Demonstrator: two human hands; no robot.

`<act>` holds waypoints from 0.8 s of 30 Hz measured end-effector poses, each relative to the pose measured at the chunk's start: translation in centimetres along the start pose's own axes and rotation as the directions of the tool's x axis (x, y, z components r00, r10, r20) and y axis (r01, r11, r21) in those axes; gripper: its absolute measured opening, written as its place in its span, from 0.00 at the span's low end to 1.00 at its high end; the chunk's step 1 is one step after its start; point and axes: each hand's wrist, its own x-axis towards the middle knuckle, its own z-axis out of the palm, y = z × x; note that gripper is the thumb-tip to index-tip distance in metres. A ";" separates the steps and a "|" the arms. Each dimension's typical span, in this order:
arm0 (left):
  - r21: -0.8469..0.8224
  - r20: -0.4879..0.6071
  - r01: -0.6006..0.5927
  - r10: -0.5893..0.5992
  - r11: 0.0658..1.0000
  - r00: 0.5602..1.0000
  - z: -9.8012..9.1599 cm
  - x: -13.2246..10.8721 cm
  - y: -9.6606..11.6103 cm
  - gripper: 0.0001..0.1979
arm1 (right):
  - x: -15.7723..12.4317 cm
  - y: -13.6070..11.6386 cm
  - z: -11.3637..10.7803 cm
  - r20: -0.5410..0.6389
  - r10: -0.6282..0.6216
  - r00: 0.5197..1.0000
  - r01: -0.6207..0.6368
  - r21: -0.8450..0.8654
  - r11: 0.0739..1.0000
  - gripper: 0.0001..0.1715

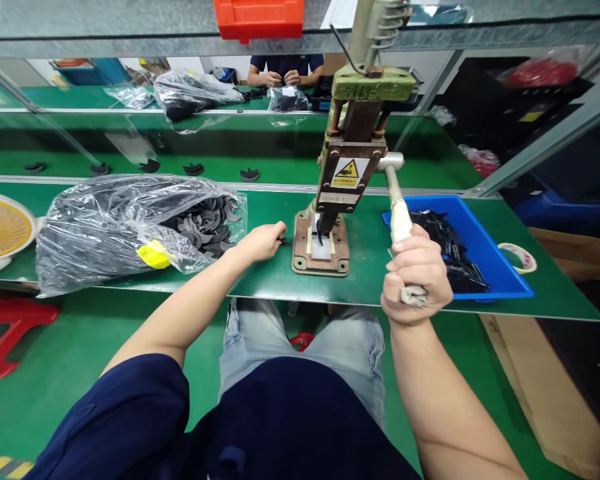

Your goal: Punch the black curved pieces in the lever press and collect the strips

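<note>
The green bench (370, 293) carries everything within arm's reach: 1 big plastic bag (120, 227) of dark crescent pieces lies left, its mouth turned toward the hand press (347, 173) at centre, seemingly for easy picking. A blue tray (500, 263) of dark parts sits just right of the press. The right hand (417, 277) is clenched around the lever handle (397, 207), forearm raised and near. The left hand (261, 241) reaches flat along the bench, fingers pinched on a small dark piece (284, 241) just beside the press base.
</note>
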 end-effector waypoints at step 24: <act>-0.858 0.036 0.189 -0.311 0.477 0.950 2.8 5.2 4.5 0.14 | -0.1 -0.2 -0.3 0.028 0.007 1.000 -0.007 -0.009 1.000 0.09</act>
